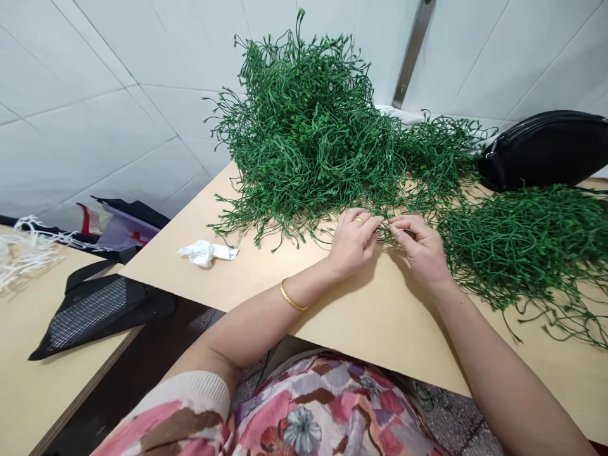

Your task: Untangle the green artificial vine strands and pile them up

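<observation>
In the head view, fingertips hide most of the thin green stems (387, 229) pinched in the grip of the left hand (354, 240) and right hand (422, 248), just below the big pile (304, 126); they look slender, dark and wiry, their tips unclear.

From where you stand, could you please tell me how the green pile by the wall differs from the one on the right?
The wall pile rises tall, while the right pile lies low. The wall pile is bulkier; the right pile is smaller. Both are tangles of thin green stems on the table.
</observation>
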### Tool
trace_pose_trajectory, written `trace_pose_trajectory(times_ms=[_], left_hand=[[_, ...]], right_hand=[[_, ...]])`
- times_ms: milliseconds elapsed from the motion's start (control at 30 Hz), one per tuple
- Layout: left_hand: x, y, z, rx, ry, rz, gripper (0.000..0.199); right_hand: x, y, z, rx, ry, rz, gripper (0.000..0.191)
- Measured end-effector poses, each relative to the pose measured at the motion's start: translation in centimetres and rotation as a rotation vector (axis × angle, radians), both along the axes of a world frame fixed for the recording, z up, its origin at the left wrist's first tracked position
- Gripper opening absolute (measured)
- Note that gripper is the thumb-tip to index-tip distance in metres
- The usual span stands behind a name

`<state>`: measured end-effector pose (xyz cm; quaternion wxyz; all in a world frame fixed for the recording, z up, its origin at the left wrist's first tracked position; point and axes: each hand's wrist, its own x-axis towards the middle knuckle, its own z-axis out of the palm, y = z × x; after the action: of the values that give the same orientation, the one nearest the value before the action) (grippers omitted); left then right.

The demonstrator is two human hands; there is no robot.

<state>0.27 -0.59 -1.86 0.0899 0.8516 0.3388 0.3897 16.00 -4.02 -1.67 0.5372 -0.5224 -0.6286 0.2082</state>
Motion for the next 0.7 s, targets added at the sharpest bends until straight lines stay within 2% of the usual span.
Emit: trace_pose_trajectory(times_ms=[67,133,300,400,467,600,700], left_hand=[[-0.1,0.1,-0.1,-0.067,0.007,0.024,0.021],[0.0,-0.1,-0.1,-0.126,-0.019,0.014,0.016],[0.0,-0.2,-0.4,-0.152,-0.070,-0.009,0.014],[-0.1,0.1,-0.3,-0.156,-0.062,-0.018,0.016],[-0.1,0.2,-0.2,-0.182,-0.075,-0.025,0.014],[0.0,0.1,0.1,-0.261,-0.148,-0.068,0.013],[0.1,0.0,0.1,-0.179,-0.147,-0.118,0.017]], right_hand=[[0.1,0.2,-0.2,-0.055,0.092,-0.026,0.011],[0.4,0.4,-0.5,-0.081,0.083,-0.055,0.013],[1.1,0.4,-0.4,-0.026,-0.351,0.003,0.012],[1.0,0.0,0.1,-0.012,-0.457,-0.056,0.010],[0.8,-0.3,0.5,0.018,-0.375,-0.116,0.009],[0.4,-0.2,0.7,-0.033,-0.016,-0.156,0.012],[0.2,0.2,0.6,-0.082,0.164,-0.170,0.015]])
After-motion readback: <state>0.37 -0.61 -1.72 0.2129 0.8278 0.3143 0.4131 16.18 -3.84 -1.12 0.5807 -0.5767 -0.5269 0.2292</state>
